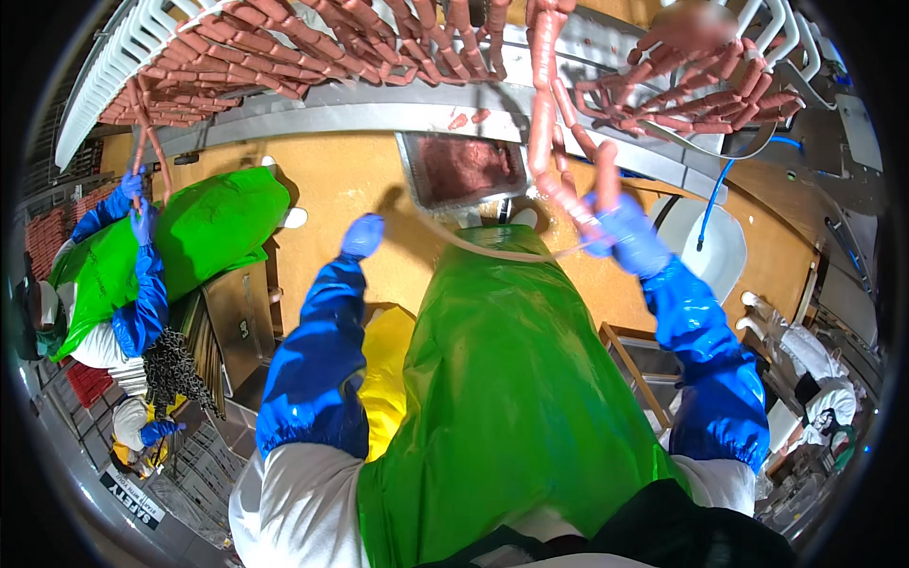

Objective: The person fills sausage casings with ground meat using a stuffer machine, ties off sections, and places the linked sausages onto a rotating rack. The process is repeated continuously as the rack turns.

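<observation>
Right hand (625,239): gloved in blue, out ahead of me to the right. Its fingers are closed on the lower end of a sausage chain (541,114). The chain comes down in linked strands from the top edge of the view; one link stands up above my glove. A thin pale strand (483,248) runs leftward from the same grip in a shallow arc across the front of my green apron (516,379).

Left hand (363,236): also gloved, held out over the yellow floor (322,180), apart from the chain. Its fingers are folded in, narrow. The glove is small and soft in outline here, so I cannot tell whether anything is tucked inside.

Beyond my hands: a metal tub (413,175) with reddish meat in it, near side toward me. Just behind it, a long metal surface (350,112) with a few loose scraps of meat (460,121) lying on it. Upper left, many sausage links (275,47) hang in close rows along a white hook rack (80,133). Upper right, a second bunch of links (691,95) hangs near more white hooks.

Right side: blue hose (712,201) reaching down to a pale basin (729,248). Far left: a co-worker in a green apron, gloved hands (142,220) on hanging links.
</observation>
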Demonstrator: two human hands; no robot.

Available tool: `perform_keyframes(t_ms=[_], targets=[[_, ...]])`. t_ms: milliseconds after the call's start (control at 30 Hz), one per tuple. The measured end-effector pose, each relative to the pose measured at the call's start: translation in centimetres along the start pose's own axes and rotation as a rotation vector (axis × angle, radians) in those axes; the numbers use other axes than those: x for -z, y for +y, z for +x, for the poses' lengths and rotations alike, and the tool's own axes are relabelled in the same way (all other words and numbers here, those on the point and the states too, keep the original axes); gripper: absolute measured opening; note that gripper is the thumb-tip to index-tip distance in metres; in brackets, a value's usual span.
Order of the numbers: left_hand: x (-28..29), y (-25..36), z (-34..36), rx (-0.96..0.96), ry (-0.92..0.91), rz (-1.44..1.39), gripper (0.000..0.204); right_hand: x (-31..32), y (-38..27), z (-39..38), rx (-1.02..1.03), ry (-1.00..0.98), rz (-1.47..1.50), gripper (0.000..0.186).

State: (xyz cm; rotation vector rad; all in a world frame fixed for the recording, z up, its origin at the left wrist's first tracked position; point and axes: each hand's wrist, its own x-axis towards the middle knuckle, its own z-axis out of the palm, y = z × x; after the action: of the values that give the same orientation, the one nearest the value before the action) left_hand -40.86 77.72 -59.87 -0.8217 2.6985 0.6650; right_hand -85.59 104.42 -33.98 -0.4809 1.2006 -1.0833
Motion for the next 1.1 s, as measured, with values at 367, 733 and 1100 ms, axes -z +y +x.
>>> perform_keyframes(t_ms=[367,733,1100], targets=[[5.6,19.2,16.2,-0.038,0.261,-0.760,0.024,3.6,2.4,3.9,0.045,0.217,0.412,0.038],[19.3,32.3,15.0,-0.393,-0.044,-1.055,0.015,-2.9,8.4,7.4,0.288,0.674,-0.085,0.035],[0.8,27.7,18.7,-0.043,-0.706,-1.558,0.023,-4.8,10.6,9.5,-0.061,0.830,0.648,0.044]])
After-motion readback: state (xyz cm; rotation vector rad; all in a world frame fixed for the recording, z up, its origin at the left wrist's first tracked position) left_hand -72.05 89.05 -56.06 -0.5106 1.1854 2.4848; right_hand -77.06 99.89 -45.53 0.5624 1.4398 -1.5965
